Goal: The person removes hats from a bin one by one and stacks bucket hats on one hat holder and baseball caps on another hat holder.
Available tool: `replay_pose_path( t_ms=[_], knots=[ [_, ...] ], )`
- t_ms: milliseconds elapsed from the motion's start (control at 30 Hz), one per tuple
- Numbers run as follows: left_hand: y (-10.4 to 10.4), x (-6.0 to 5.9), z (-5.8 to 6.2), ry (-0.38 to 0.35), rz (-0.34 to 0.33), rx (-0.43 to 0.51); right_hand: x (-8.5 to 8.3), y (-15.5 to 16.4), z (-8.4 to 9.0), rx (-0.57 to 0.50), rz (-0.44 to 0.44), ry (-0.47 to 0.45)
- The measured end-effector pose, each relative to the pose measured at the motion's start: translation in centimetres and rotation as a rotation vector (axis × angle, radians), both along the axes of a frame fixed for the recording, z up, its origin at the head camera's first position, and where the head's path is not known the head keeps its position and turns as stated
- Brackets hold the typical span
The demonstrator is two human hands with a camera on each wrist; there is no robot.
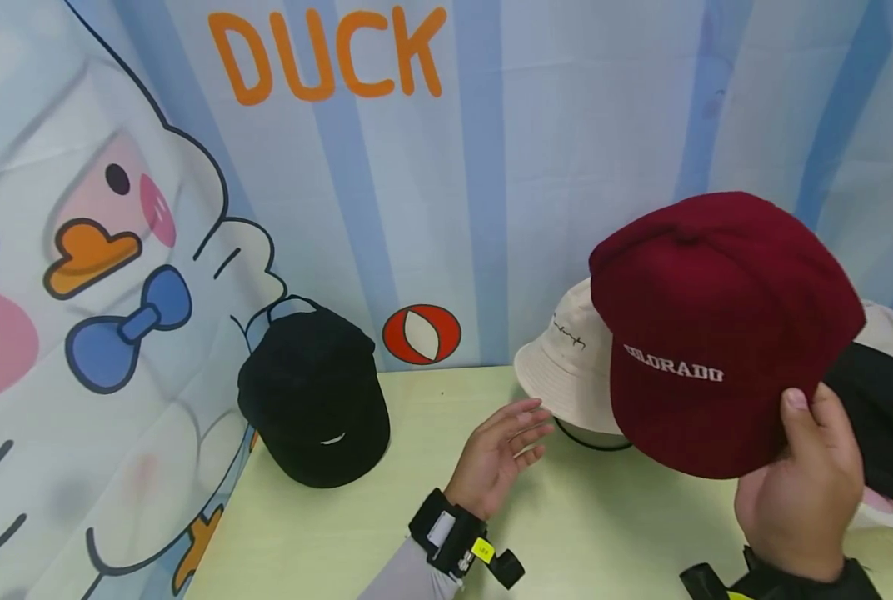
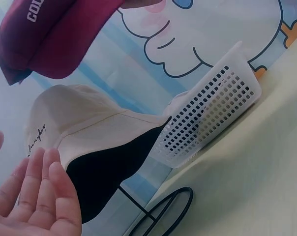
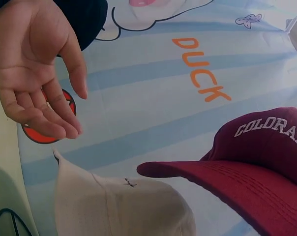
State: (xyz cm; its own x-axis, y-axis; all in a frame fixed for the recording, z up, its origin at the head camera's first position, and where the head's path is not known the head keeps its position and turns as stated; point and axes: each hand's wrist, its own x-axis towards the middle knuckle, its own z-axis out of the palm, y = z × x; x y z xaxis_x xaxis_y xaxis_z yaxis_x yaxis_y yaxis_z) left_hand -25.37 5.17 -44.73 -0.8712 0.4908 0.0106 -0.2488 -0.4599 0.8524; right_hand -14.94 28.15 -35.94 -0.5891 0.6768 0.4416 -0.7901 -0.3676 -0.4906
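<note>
Two hands busy: right hand pinches red cap by brim, held up over cream bucket hat. Left hand hovers nearby, fingers loose, empty. Cap looks light, soft crown; stiff brim probably best grab spot.

Right hand gripping maroon cap, left hand open beside cream bucket hat

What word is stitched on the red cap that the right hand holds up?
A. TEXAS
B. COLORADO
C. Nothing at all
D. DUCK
B: the red cap, pinched at its brim by the right hand, shows COLORADO in white letters on its front.
</note>
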Motion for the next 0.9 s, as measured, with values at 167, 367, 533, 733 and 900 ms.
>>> replay_pose_path(
  t_ms=[167, 367, 533, 733, 900],
  knots=[
    [0.1, 0.1, 0.0, 0.012, -0.026, 0.003, 0.1, -0.9, 0.4, 0.054, -0.009, -0.131],
    [0.2, 0.4, 0.3, 0.040, -0.083, 0.017, 0.0, -1.9, 0.2, 0.066, 0.033, -0.207],
    [0.3, 0.9, 1.2, 0.076, -0.161, 0.057, -0.1, -2.3, -0.3, 0.054, 0.104, -0.229],
    [0.2, 1.6, 2.4, 0.144, -0.233, 0.097, -0.5, -3.0, -0.8, 0.063, 0.178, -0.260],
    [-0.1, 2.3, 3.1, 0.155, -0.245, 0.116, -0.7, -3.6, -1.3, 0.014, 0.263, -0.241]
  ],
)
